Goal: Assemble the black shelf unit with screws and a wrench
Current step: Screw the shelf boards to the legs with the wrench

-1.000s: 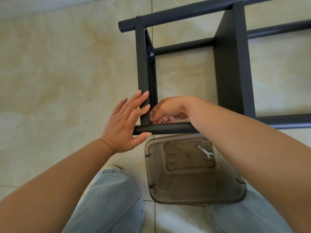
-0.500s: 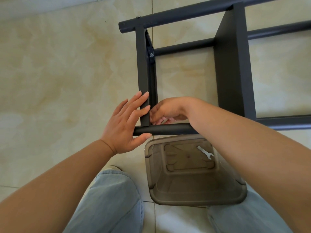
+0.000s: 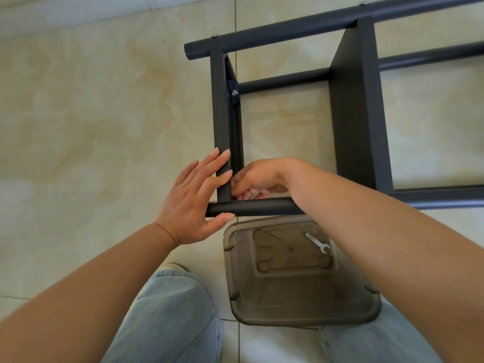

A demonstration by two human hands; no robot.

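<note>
The black shelf unit (image 3: 358,106) lies on its side on the tiled floor, its round tubes joined by flat panels. My left hand (image 3: 195,197) presses with straight fingers against the end panel (image 3: 222,132) and the near tube (image 3: 259,207) at their corner. My right hand (image 3: 258,179) reaches inside that corner behind the panel, fingers curled; whatever they pinch is hidden. A small silver wrench (image 3: 317,242) lies in a clear brown plastic bin (image 3: 301,315). A fitted screw (image 3: 234,93) shows on the bracket further up the panel.
The bin stands on the floor between my knees, just below the near tube. My legs in light jeans (image 3: 170,315) fill the bottom of the view. Beige floor tiles (image 3: 91,113) spread out to the left.
Hardly anything differs: both hands stay at the corner joint, and the right hand's fingers shift slightly behind the panel.
</note>
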